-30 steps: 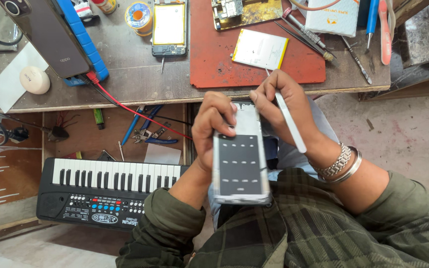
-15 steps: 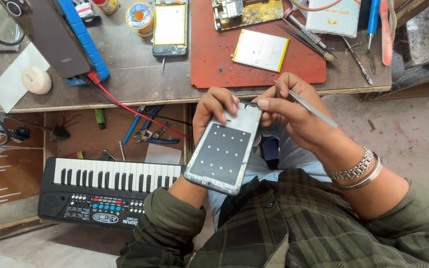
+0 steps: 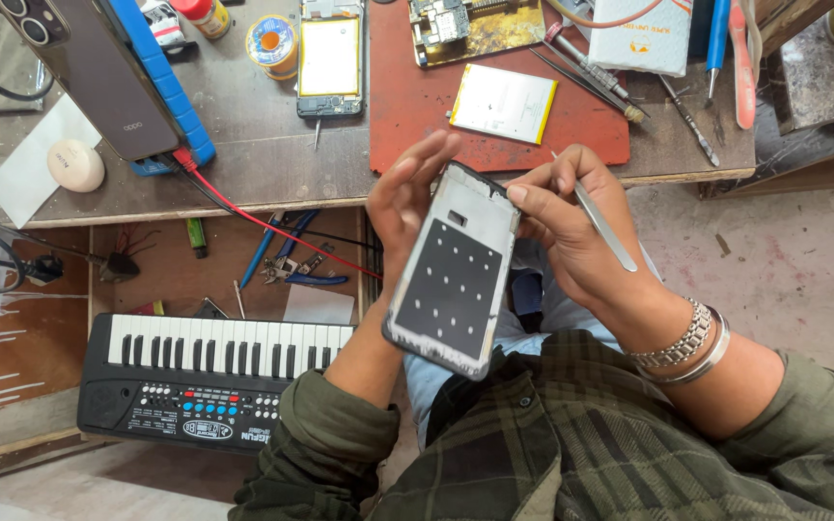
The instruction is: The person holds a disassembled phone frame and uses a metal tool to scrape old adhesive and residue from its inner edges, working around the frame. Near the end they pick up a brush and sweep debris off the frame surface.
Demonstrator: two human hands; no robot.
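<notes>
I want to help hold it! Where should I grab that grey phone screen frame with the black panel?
Take the grey phone screen frame by its two long edges, coming from the low end near the lap; it is thin, flat and tilted.

- I see the flat rectangular phone frame with its dark dotted back panel [image 3: 454, 275] between my left hand [image 3: 407, 198] at nine o'clock and my right hand [image 3: 571, 232] at three.
- My right hand carries thin metal tweezers [image 3: 602, 225].
- At twelve o'clock, the red rubber work mat [image 3: 417, 116] bears a yellow-edged flat battery [image 3: 502, 103].
- At eight o'clock, a small black toy keyboard [image 3: 214, 381] lies below the wooden workbench [image 3: 243, 145].
</notes>
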